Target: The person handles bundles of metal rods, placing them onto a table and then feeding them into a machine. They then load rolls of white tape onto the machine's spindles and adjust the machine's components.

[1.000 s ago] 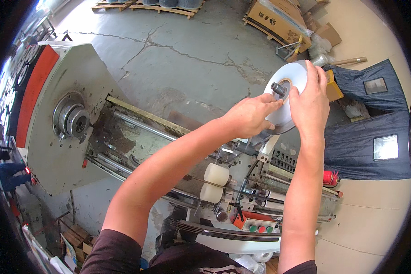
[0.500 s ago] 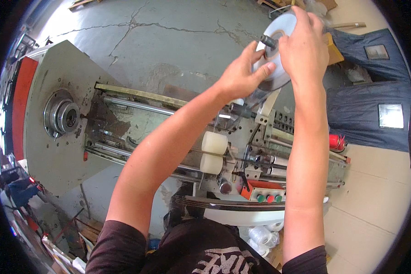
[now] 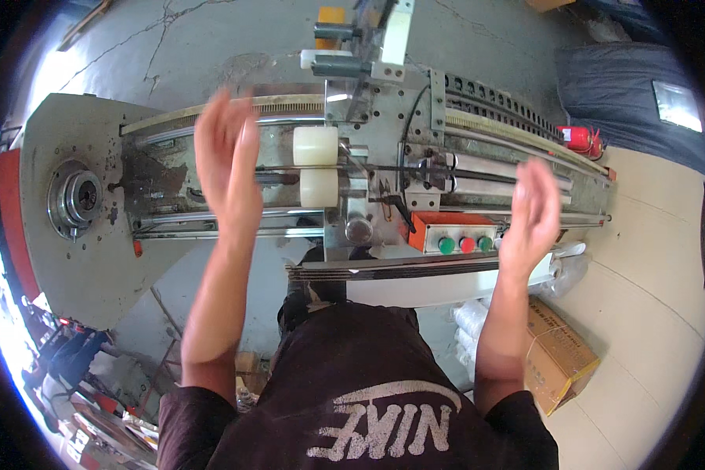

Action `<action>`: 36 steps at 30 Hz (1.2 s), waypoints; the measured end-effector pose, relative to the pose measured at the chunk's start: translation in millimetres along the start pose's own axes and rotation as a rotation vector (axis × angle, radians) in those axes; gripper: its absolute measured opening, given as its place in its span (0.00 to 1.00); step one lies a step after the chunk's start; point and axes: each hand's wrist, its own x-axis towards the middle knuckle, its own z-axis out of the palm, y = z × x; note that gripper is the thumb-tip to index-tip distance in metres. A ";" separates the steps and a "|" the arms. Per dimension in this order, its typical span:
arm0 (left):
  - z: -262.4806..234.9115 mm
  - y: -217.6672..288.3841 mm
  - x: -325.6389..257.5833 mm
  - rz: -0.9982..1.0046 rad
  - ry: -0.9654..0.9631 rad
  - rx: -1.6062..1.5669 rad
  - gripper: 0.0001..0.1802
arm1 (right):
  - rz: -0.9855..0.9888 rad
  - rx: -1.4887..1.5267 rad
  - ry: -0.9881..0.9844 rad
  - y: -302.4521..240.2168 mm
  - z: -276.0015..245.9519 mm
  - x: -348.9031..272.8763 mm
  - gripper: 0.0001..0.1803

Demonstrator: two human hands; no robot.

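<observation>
Single head-worn fisheye looks steeply down, close over the machine (image 3: 384, 180).

Rollers (image 3: 315, 166) btwn hands, button box (image 3: 456, 233) right, chuck (image 3: 75, 198) far left

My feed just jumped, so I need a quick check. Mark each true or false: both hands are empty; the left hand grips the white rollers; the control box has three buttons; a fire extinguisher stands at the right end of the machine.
1. Both hands are empty: true. The left hand and right hand are open in the air.
2. The left hand grips the white rollers: false. It is beside them, apart.
3. The orange control box has three buttons: true.
4. A red fire extinguisher stands at the machine's right end: true.
</observation>
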 end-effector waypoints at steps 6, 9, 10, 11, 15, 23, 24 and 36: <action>-51.3 -65.1 -213.4 -0.426 0.083 0.194 0.18 | 0.653 0.112 0.026 110.8 -78.5 -176.2 0.10; -46.6 -68.3 -266.0 -0.551 0.028 0.267 0.18 | 0.783 0.142 -0.222 123.7 -79.7 -208.3 0.10; -42.5 -66.7 -272.6 -0.594 0.010 0.259 0.18 | 0.792 0.178 -0.291 128.2 -77.7 -212.7 0.10; -39.8 -64.3 -278.2 -0.662 0.011 0.294 0.17 | 0.767 0.196 -0.351 133.3 -76.5 -214.8 0.10; -36.3 -72.9 -294.5 -0.598 0.087 0.288 0.17 | 0.611 0.144 -0.641 141.8 -67.8 -200.1 0.11; -47.6 -18.2 -408.4 -0.542 0.495 0.334 0.18 | 0.203 -0.020 -1.298 129.8 -35.3 -201.5 0.15; -54.4 -10.4 -428.7 -0.537 0.555 0.353 0.18 | 0.181 -0.014 -1.387 134.1 -28.8 -206.5 0.15; -212.2 24.2 -665.8 -0.449 1.516 0.576 0.17 | -0.043 -0.095 -1.801 83.0 37.0 -302.7 0.14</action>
